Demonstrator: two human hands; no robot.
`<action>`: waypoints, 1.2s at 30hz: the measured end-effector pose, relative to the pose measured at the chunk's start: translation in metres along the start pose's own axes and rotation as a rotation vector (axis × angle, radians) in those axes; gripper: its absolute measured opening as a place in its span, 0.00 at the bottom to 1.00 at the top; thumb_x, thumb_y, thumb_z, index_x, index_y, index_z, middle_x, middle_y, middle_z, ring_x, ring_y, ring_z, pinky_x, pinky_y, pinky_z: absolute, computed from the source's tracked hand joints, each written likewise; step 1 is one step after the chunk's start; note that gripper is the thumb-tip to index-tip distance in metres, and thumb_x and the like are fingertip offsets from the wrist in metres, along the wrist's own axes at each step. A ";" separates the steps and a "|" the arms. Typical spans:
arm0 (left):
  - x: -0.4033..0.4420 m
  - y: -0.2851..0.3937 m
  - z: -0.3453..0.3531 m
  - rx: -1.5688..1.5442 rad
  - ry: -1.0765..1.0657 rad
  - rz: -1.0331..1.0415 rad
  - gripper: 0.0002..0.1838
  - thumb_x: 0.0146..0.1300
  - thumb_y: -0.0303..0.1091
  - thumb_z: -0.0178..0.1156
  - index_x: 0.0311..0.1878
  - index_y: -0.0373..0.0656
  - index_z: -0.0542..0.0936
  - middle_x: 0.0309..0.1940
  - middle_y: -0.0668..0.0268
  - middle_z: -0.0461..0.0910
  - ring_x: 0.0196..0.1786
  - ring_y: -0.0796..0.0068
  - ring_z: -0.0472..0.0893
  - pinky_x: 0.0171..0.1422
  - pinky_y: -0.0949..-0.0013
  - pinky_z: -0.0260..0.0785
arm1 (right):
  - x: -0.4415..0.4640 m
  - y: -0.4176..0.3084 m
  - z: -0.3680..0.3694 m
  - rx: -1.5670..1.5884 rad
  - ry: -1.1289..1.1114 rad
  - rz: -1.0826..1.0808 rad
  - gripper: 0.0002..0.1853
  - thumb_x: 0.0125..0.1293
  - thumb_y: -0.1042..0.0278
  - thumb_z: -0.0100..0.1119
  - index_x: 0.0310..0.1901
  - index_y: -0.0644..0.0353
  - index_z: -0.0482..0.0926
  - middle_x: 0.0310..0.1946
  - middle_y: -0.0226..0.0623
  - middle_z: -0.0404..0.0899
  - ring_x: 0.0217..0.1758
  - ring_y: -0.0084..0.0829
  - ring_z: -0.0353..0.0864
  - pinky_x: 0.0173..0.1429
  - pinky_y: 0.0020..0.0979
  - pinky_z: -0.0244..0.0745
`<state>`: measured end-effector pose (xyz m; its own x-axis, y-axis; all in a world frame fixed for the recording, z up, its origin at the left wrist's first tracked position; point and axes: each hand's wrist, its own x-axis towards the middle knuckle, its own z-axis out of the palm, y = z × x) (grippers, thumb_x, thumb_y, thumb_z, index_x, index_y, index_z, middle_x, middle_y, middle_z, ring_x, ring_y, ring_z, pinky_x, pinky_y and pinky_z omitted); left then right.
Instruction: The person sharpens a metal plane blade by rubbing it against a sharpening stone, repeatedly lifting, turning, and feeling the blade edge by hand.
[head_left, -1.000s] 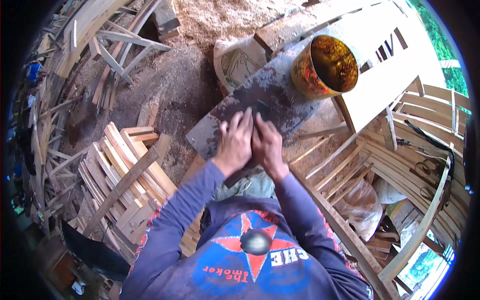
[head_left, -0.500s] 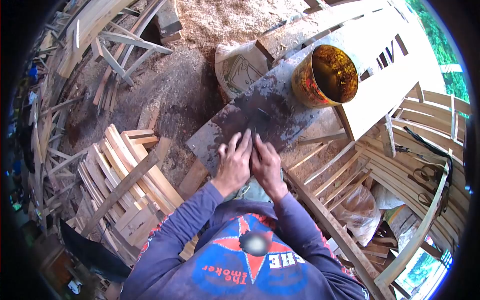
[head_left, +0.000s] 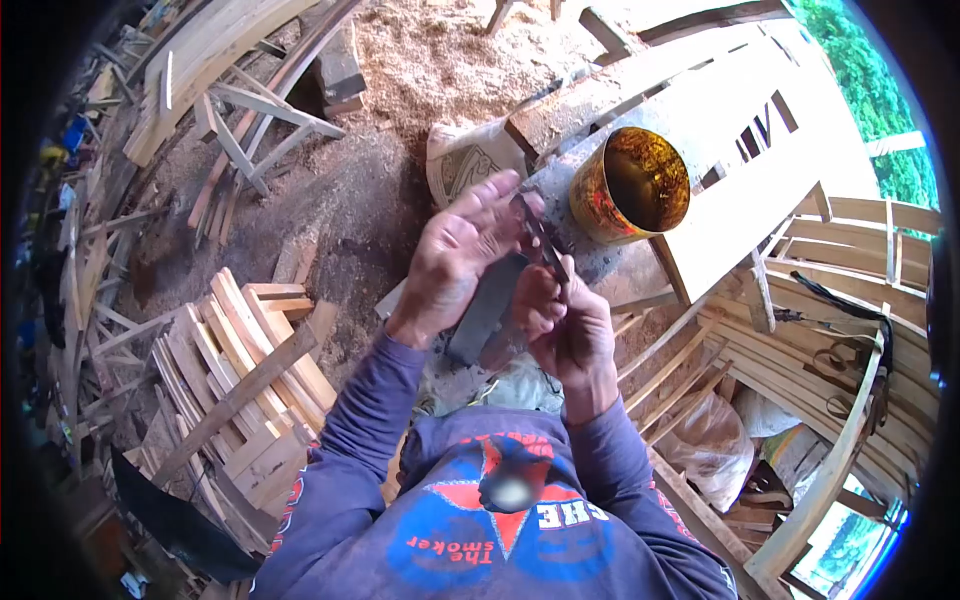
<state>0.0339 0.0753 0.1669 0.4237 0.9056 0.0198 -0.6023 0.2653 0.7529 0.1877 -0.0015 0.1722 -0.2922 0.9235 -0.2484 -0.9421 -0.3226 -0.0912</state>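
Note:
A thin, dark flat blade [head_left: 554,258] is raised above the work board, pinched at its near end by my right hand [head_left: 568,325]. My left hand [head_left: 455,250] has its fingers stretched out, with the fingertips at the blade's far end. Whether they press on it, I cannot tell. Below and between the hands lies a dark grey sharpening stone [head_left: 487,312], partly covered by them. A wet, stained board [head_left: 597,262] is under it. Just beyond my right hand stands a round yellow-and-red tin [head_left: 605,195], open at the top, its inside brownish.
A pale plank surface [head_left: 740,215] extends to the right behind the tin. Stacked timber strips [head_left: 265,345] lie at left, and a slatted wooden frame [head_left: 800,370] at right. A printed sack [head_left: 470,165] and sawdust [head_left: 430,60] are on the ground beyond.
Both hands have lifted from low over the board, moving up and apart. The blade now shows clearly in my right hand, and my left hand's fingers have straightened.

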 end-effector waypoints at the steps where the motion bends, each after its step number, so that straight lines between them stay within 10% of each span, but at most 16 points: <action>1: -0.002 0.007 0.008 0.020 0.028 -0.014 0.28 0.73 0.33 0.65 0.71 0.34 0.71 0.59 0.57 0.83 0.56 0.74 0.83 0.63 0.69 0.77 | -0.004 0.002 0.005 0.131 -0.036 0.061 0.23 0.79 0.64 0.57 0.69 0.66 0.72 0.34 0.26 0.72 0.30 0.18 0.65 0.35 0.24 0.64; 14: -0.027 0.048 0.102 0.352 0.307 0.388 0.11 0.67 0.19 0.69 0.50 0.35 0.81 0.44 0.66 0.86 0.46 0.82 0.83 0.54 0.77 0.75 | -0.007 -0.035 0.038 0.167 -0.363 0.288 0.25 0.83 0.49 0.47 0.58 0.69 0.76 0.34 0.32 0.72 0.32 0.23 0.67 0.38 0.28 0.66; 36: -0.014 0.045 0.149 0.736 0.224 0.702 0.12 0.58 0.18 0.71 0.43 0.40 0.81 0.39 0.58 0.87 0.49 0.61 0.83 0.64 0.55 0.72 | 0.002 -0.079 0.055 0.083 -0.504 0.208 0.21 0.79 0.63 0.57 0.67 0.67 0.75 0.43 0.34 0.78 0.38 0.25 0.74 0.44 0.29 0.72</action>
<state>0.1021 0.0250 0.2983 -0.0435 0.8388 0.5427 -0.0717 -0.5444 0.8357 0.2527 0.0373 0.2316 -0.4969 0.8335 0.2416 -0.8599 -0.5104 -0.0078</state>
